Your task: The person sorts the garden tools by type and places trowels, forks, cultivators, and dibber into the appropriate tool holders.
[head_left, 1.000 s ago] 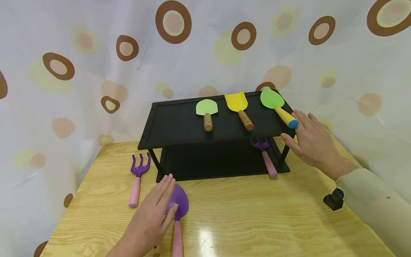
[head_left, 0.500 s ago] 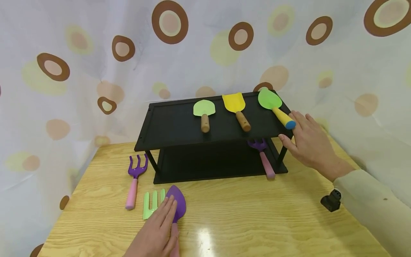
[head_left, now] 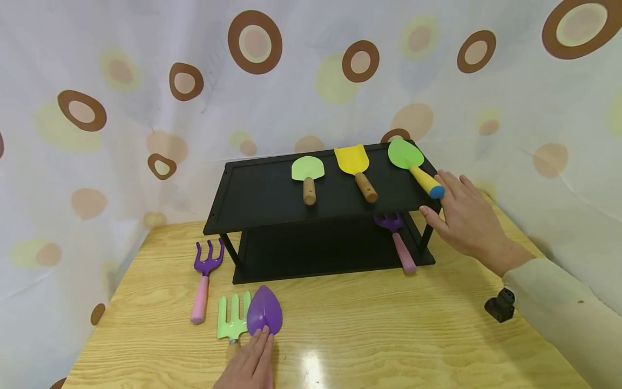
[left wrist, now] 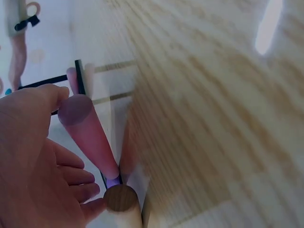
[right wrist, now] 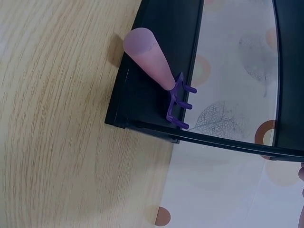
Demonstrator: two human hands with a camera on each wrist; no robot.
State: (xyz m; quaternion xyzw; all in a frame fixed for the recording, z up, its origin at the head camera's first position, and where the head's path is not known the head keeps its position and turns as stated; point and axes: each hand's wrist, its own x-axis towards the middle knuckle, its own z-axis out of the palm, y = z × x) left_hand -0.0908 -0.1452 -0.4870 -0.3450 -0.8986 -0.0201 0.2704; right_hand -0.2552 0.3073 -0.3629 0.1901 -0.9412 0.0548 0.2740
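A purple trowel (head_left: 264, 310) with a pink handle lies on the table, with my left hand (head_left: 247, 364) over its handle. In the left wrist view the thumb and loosely bent fingers flank the pink handle (left wrist: 92, 137) without closing round it. Left of the trowel is a green hand fork (head_left: 234, 319); its wooden handle (left wrist: 121, 199) is near my fingertips. My right hand (head_left: 464, 221) rests, fingers extended, on the right edge of a black two-tier rack (head_left: 257, 194). It lies close beside the yellow handle of a green trowel (head_left: 406, 154).
The top tier also bears a yellow shovel (head_left: 352, 158) and a pale green shovel (head_left: 308, 167), both wooden-handled. A purple fork (right wrist: 154, 66) with a pink handle sits on the lower tier. Another purple fork (head_left: 206, 267) lies left of the rack. A patterned cloth (head_left: 291, 81) hangs behind.
My left hand has moved down and toward me, from over the purple trowel's blade to its handle, uncovering the blade and the green hand fork. The right hand stays on the rack's edge.
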